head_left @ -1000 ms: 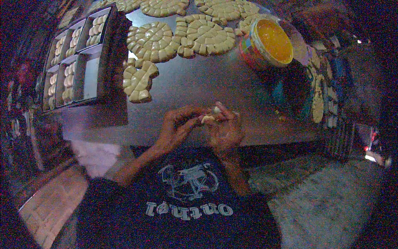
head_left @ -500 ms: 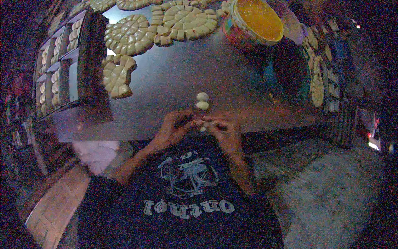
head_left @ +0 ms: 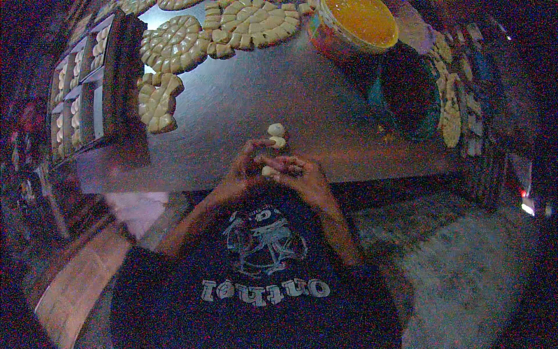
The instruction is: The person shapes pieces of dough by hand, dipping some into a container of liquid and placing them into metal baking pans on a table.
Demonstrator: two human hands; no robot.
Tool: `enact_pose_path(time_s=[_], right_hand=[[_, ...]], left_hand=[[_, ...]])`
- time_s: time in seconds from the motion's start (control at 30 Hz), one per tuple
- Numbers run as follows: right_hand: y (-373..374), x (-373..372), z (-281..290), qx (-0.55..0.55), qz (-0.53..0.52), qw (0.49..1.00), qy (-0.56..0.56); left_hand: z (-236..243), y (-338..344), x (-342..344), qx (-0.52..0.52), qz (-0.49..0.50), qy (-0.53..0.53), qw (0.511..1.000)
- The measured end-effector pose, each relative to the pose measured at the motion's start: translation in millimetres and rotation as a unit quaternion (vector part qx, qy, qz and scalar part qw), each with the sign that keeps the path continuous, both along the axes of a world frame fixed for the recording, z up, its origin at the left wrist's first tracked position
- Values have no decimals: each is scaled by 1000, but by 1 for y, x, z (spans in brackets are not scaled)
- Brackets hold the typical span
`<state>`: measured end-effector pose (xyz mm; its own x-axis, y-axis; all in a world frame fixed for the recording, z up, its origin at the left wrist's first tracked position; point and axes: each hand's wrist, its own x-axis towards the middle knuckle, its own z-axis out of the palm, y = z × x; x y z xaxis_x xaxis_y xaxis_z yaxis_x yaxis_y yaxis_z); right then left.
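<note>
Near the front edge of the table, a small pale piece of dough (head_left: 268, 171) sits between my two hands. My left hand (head_left: 241, 172) curls around its left side, with a forefinger reaching up to a pale dough ball (head_left: 278, 142). From the right, my right hand (head_left: 306, 178) has its bent fingers closed over the small piece. The fingers of both hands overlap, so part of that piece is hidden. Just beyond the touched ball, and against it, lies another dough ball (head_left: 276, 129).
Flat rounds of joined dough pieces (head_left: 176, 44) lie at the far left of the table (head_left: 226, 99). A compartmented box (head_left: 100, 110) holding dough pieces stands left. At the right are a bucket with orange-yellow contents (head_left: 366, 23) and a dark teal tub (head_left: 427, 110).
Both hands have shifted slightly left, and the fingers now overlap more. My left forefinger has stretched forward to the nearer dough ball. The small piece between the hands shows more.
</note>
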<state>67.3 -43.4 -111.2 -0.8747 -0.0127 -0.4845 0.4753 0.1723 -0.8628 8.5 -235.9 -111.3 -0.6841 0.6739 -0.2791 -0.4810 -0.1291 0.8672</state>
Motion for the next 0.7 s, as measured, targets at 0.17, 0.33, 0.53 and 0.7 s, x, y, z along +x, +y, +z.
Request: enact_pose_path(time_s=[0.17, 0.33, 0.53, 0.7], right_hand=[[-7, -3, -9, 210, 90, 964, 136], [-10, 26, -76, 521, 109, 739, 414], [-42, 65, -55, 518, 35, 768, 374], [-66, 56, -25, 503, -16, 786, 358]], left_hand=[[-24, -32, -9, -12, 183, 47, 982], [-75, -116, -22, -112, 349, 9, 930], [-90, -190, -19, -450, 458, 280, 714], [-116, -204, -59, -400, 497, 293, 712]])
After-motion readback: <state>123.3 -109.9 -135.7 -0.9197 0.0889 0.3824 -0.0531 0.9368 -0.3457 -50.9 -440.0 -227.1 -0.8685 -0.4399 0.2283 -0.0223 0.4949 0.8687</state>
